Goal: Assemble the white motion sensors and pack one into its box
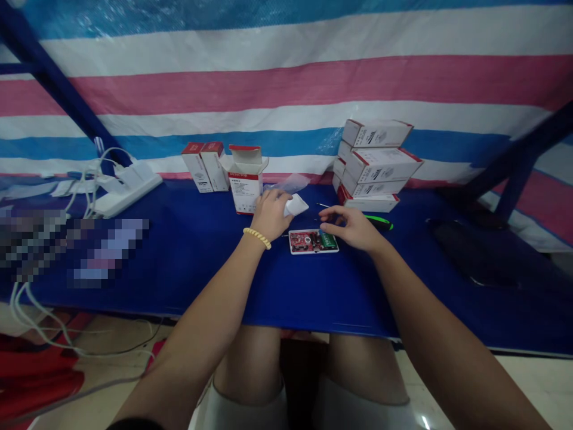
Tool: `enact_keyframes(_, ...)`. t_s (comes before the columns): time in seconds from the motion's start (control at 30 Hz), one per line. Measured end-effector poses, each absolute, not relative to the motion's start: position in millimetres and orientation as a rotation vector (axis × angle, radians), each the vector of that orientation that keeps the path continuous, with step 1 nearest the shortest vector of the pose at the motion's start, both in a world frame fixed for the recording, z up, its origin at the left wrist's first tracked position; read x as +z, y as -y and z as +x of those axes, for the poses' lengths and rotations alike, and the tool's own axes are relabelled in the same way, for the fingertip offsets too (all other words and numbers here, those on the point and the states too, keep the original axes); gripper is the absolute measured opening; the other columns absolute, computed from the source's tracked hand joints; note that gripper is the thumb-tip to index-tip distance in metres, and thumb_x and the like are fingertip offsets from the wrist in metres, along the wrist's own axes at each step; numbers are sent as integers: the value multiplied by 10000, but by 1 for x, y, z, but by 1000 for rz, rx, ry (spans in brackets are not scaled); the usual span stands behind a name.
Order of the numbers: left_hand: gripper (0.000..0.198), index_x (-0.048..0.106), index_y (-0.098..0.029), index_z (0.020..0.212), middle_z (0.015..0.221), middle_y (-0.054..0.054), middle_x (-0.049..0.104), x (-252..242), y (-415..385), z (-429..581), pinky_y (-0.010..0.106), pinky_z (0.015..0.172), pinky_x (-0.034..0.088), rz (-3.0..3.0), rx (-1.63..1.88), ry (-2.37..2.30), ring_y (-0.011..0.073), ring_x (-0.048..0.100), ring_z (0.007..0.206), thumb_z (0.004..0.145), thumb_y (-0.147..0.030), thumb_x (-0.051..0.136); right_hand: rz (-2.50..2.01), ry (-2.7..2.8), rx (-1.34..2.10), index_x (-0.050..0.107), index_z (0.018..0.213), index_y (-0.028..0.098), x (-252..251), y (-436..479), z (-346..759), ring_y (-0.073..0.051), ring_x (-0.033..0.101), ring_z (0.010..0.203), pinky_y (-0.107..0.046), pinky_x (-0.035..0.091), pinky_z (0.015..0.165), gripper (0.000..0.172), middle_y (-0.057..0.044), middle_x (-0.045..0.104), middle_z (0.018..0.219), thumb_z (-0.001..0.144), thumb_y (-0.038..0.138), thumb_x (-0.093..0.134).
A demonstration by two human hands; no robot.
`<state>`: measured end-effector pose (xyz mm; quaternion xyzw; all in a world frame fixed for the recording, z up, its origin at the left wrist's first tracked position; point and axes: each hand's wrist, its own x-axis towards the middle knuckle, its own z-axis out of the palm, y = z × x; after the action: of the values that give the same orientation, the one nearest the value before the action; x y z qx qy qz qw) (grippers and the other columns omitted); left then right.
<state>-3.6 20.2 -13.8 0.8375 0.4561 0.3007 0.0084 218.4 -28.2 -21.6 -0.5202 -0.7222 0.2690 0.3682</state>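
Note:
My left hand point(272, 212), with a yellow coiled band at the wrist, is closed on a white plastic cover point(296, 205), tilted above the table. Below it lies an open detector housing point(308, 248) with a red circuit board and a green component at its right end. My right hand point(344, 226) hovers at the housing's upper right corner, fingers loosely curled, thumb and index finger apart, with nothing visible between them. Behind that hand a screwdriver point(379, 223) with a green and black handle lies on the table, part of its shaft hidden by the fingers.
An open detector box point(246, 188) stands behind my left hand, beside two closed boxes point(206, 167). More boxes point(376, 164) are stacked at the back right. A white power strip point(129, 194) with cables sits left on the blue table point(313, 292). A dark flat object point(470, 254) lies right.

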Motion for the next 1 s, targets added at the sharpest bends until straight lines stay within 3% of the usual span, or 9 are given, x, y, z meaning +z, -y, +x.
enact_keyframes(0.17,205,673,-153,976,1007,76,667,-8,-19,2,410,944,463,2517,1052,-1336,241,590,1026,805,-68,599,-1505,1641,627,677,826,152,-32,17,227,-161,574,684,-316,454,673,235,-45,655,741,704,348,636)
enact_keyframes(0.33,127,697,-161,919,877,43,700,-4,-14,2,317,762,494,2504,890,-1044,160,625,765,846,-165,594,-1424,1709,820,685,817,146,-24,25,224,-137,531,640,-286,418,624,385,-34,628,701,664,498,717)
enact_keyframes(0.4,201,695,-162,978,895,45,708,-2,-11,1,307,735,492,2528,744,-884,167,631,775,820,-284,667,-1382,1798,898,692,861,141,-18,30,222,-128,520,640,-277,407,616,475,-36,632,738,599,527,777)
enact_keyframes(0.5,489,664,-162,1101,1036,77,696,0,-7,0,345,820,492,2577,526,-743,218,637,922,719,-449,766,-1362,1907,919,694,937,146,-13,34,221,-124,519,672,-272,405,630,574,-43,652,840,511,501,842)
enact_keyframes(0.63,726,620,-159,1196,1161,115,649,0,-5,2,406,917,467,2606,347,-765,284,594,1073,599,-516,828,-1395,1999,922,688,981,153,-9,36,221,-142,541,723,-282,423,670,612,-47,662,898,494,486,852)
enact_keyframes(0.8,655,607,-153,1209,1115,109,657,-3,-5,3,396,912,469,2635,281,-769,278,603,1045,639,-416,791,-1379,2098,823,687,1007,173,0,39,224,-189,578,826,-316,449,755,660,-56,670,982,470,516,859)
enact_keyframes(1.0,595,639,-221,1218,1029,82,638,-1,-5,1,399,886,475,2662,260,-783,265,609,971,653,-361,762,-1381,2218,690,691,1004,189,-1,38,229,-212,587,899,-345,449,830,598,-49,664,1010,509,480,860)
